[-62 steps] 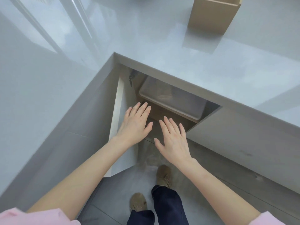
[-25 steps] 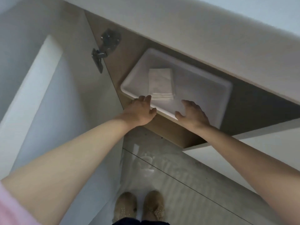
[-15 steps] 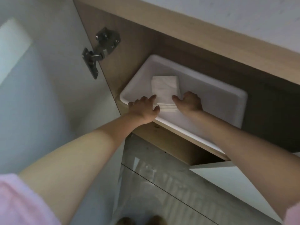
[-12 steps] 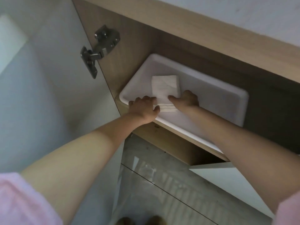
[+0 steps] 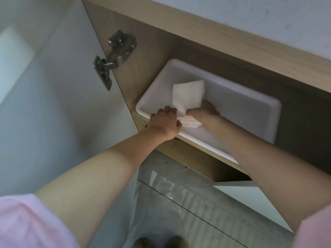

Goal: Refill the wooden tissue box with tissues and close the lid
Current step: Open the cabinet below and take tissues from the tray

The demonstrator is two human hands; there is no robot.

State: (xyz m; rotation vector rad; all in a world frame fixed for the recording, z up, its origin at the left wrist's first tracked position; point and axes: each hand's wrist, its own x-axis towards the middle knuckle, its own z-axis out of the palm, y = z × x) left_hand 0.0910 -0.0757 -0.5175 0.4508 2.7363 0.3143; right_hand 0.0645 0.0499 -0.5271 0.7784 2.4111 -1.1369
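A stack of white folded tissues (image 5: 188, 97) lies in a white plastic bin (image 5: 250, 111) on a shelf inside an open cabinet. My left hand (image 5: 165, 122) reaches over the bin's near rim and grips the stack's left near edge. My right hand (image 5: 204, 112) is inside the bin and holds the stack from the right, fingers curled under it. The stack's near end is lifted and bent between both hands. The wooden tissue box is not in view.
The cabinet door (image 5: 44, 104) stands open on the left, with a metal hinge (image 5: 111, 58) at its top. The counter edge (image 5: 232, 29) overhangs the shelf. Below lies grey floor (image 5: 179, 203) with my shoes (image 5: 157, 242) at the bottom edge.
Both hands went from the bin's rim onto the tissue stack. The stack has tilted and its near end has risen since half a second ago.
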